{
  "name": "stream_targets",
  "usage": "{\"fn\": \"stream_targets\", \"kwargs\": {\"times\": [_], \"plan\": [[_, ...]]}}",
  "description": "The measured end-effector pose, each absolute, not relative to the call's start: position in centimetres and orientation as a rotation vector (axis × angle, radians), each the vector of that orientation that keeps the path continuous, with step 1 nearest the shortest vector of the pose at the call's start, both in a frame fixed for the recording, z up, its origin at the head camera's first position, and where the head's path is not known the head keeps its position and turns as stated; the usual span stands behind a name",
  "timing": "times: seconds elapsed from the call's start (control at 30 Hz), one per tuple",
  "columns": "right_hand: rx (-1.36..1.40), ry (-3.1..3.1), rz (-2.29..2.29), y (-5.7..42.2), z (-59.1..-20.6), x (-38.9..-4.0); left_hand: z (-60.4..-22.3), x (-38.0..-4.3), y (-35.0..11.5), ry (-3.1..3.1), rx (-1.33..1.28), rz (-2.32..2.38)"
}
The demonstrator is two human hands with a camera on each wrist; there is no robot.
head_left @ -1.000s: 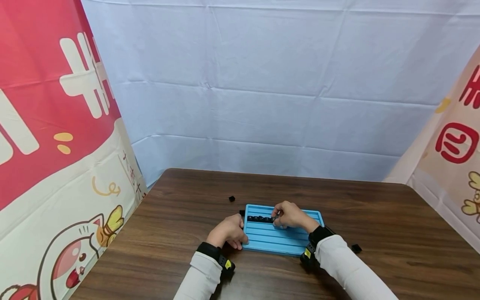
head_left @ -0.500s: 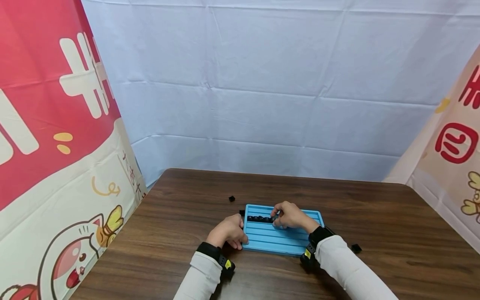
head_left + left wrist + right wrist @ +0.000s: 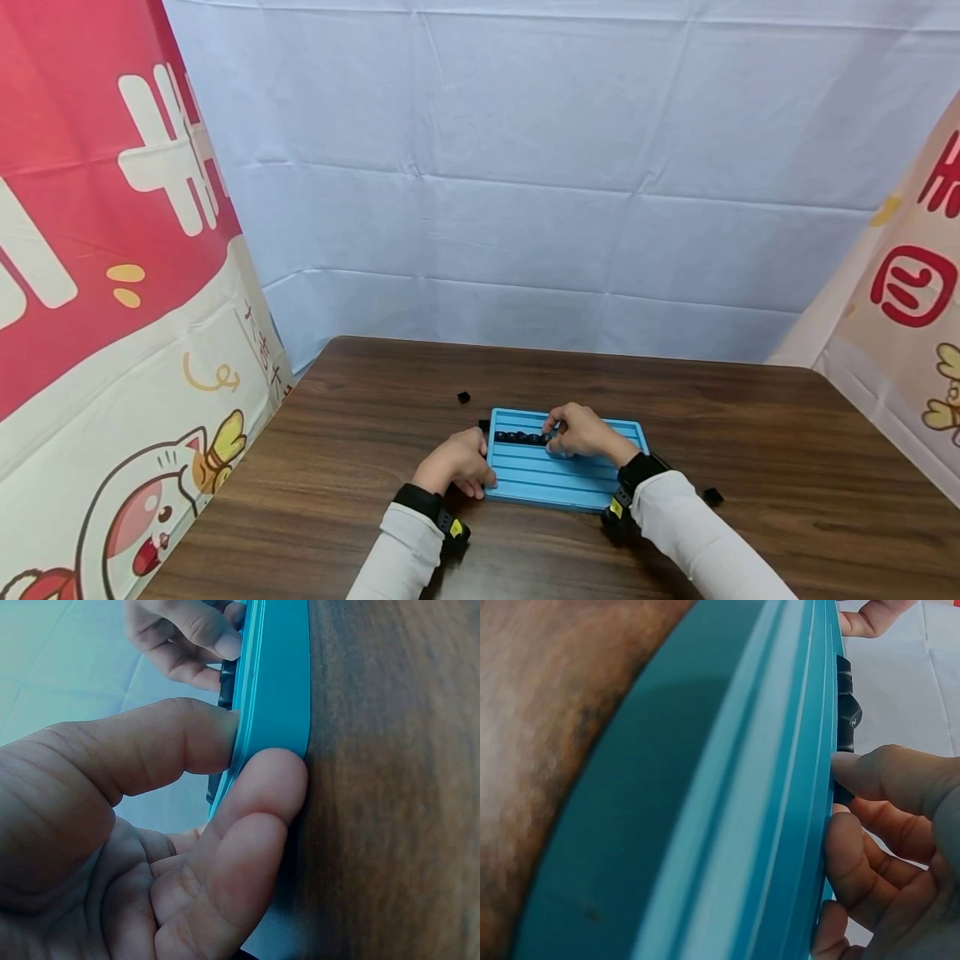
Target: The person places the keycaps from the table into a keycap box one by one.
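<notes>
A light-blue ridged tray [image 3: 551, 482] lies on the table. Along one of its upper grooves runs a row of several small black keycaps [image 3: 517, 437]; in the right wrist view one keycap [image 3: 850, 712] bears a pale mark. My left hand [image 3: 459, 463] grips the tray's left edge, its thumb [image 3: 187, 735] on the rim and its fingertips against the outer side wall. Over the row's right end, my right hand [image 3: 581, 431] pinches a black keycap [image 3: 844, 794] between thumb and forefinger, mostly hidden by the fingers.
On the brown wooden table [image 3: 360, 467], one loose black piece [image 3: 463, 397] lies behind the tray and another [image 3: 712, 497] to its right. A dark piece [image 3: 483, 425] sits by the tray's upper left corner. Cloth sheets [image 3: 525, 167] hang around the table.
</notes>
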State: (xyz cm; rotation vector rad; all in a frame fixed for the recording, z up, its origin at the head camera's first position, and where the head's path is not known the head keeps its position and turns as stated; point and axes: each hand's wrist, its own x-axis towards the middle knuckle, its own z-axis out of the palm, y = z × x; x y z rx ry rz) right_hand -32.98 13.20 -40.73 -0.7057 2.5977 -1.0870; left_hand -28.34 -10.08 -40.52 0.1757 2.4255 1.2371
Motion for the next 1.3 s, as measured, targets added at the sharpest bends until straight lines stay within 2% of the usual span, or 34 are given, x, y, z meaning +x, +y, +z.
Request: {"fn": "stream_targets", "kwargs": {"times": [0.4, 0.8, 1.3], "plan": [[-0.808, 2.628, -0.941, 13.9, -39.5, -32.6, -40.6, -28.4, -9.9, 2.424, 0.175, 1.237], [-0.791, 2.704, -0.676, 14.8, -37.3, -31.8, -40.4, -28.4, -9.9, 2.425, 0.178, 1.246], [-0.798, 2.695, -0.638, 15.1, -37.7, -31.8, -40.5, -28.4, -10.0, 2.428, 0.172, 1.237]]}}
